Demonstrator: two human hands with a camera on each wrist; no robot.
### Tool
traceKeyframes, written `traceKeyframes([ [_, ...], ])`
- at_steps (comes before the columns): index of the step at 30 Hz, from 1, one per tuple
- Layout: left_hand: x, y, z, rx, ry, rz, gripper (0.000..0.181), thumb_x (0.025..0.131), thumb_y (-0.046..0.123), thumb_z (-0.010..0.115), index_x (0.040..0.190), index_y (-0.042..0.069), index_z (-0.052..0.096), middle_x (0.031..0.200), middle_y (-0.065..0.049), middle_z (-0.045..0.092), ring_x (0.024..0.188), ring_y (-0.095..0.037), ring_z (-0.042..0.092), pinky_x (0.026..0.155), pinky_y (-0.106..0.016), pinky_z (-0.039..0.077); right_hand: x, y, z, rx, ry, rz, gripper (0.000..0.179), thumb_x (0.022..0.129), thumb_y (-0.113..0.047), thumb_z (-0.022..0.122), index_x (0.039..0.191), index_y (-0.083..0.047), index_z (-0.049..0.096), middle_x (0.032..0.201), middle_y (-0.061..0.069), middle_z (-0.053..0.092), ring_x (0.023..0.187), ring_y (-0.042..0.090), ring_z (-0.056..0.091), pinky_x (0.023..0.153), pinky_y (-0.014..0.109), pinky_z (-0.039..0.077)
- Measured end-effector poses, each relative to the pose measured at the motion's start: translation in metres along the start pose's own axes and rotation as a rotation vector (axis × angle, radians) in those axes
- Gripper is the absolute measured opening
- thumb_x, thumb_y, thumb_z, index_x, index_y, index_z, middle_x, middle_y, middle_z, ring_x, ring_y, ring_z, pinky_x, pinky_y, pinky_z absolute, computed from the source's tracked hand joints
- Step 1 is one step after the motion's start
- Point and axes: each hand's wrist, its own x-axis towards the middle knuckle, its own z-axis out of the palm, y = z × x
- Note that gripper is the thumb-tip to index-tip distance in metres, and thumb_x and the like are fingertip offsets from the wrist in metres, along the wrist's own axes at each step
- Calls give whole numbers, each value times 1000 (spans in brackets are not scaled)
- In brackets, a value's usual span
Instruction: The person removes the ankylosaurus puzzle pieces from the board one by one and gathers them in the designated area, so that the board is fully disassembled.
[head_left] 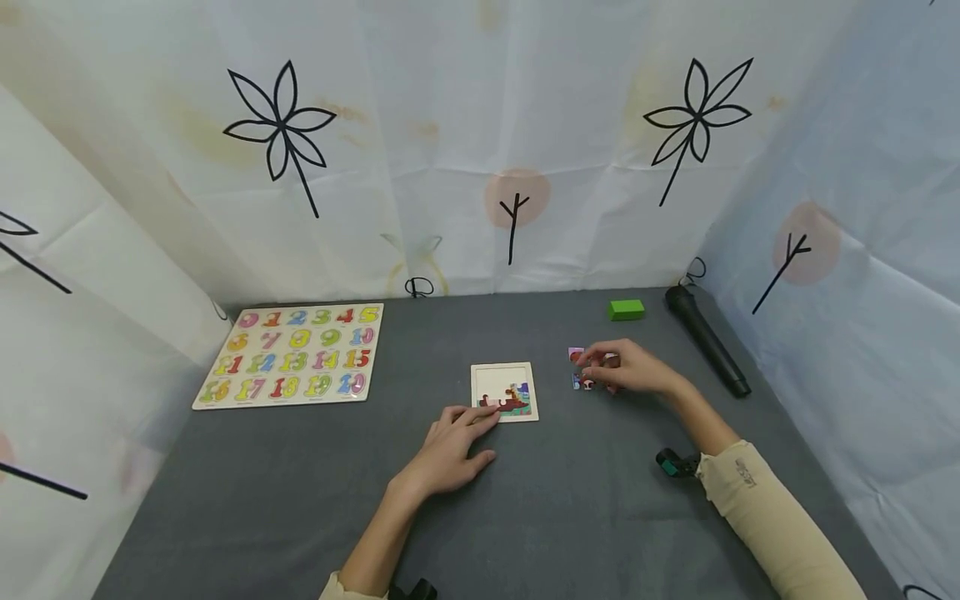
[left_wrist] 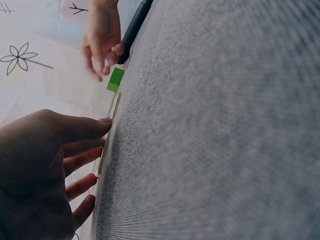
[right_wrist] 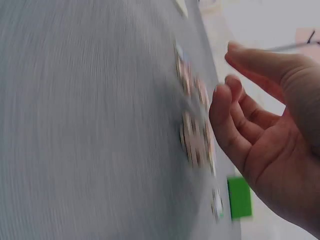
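A small wooden jigsaw tray [head_left: 502,372] lies mid-table, its lower part filled with colourful pieces [head_left: 516,402] and its upper part bare wood. At its lower left corner rests my left hand [head_left: 448,450], fingers stretched out and touching the tray's edge. Over a few loose jigsaw pieces [head_left: 577,382] to the right of the tray hovers my right hand [head_left: 626,367]. Its fingers are bent and spread from the thumb, with nothing between them in the right wrist view. The loose pieces [right_wrist: 192,135] look blurred there, and my right hand partly hides them in the head view.
A number puzzle board [head_left: 288,354] lies at the back left. Towards the back right are a green block [head_left: 626,310] and a long black cylindrical object [head_left: 707,340]. White printed curtains [head_left: 450,125] border the grey-covered table [head_left: 300,500] at the back and sides.
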Motion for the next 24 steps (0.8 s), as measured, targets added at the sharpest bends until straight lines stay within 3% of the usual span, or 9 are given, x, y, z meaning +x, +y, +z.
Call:
traceKeyframes([
  [6,0,1,0,-6,-1,-7,58,103,23,74,158,13,58,168,-2,52,151,-38,40,114,-64,37,24,-16,25,74,-72,-41,27,106,-9,69,128,6,71,103,25,71,69,20,63,65,35,59],
  [13,0,0,-1,-11,-4,-9,58,104,23,73,159,12,57,168,-2,52,151,-38,40,114,-64,37,53,-26,58,87,-141,-81,27,105,-12,71,128,2,73,106,20,74,64,16,64,61,32,57],
  [17,0,0,-1,-9,-1,2,58,104,23,72,159,12,57,168,-3,51,150,-38,40,114,-64,37,65,-30,71,55,-127,-95,27,103,-15,75,125,1,75,99,14,71,56,11,58,54,30,53],
  [24,-1,1,-1,6,5,16,57,103,21,73,157,10,58,167,-5,53,149,-38,42,112,-64,39,74,-36,77,-9,-108,-37,26,95,-17,85,116,-3,80,88,4,66,47,4,49,48,26,48],
])
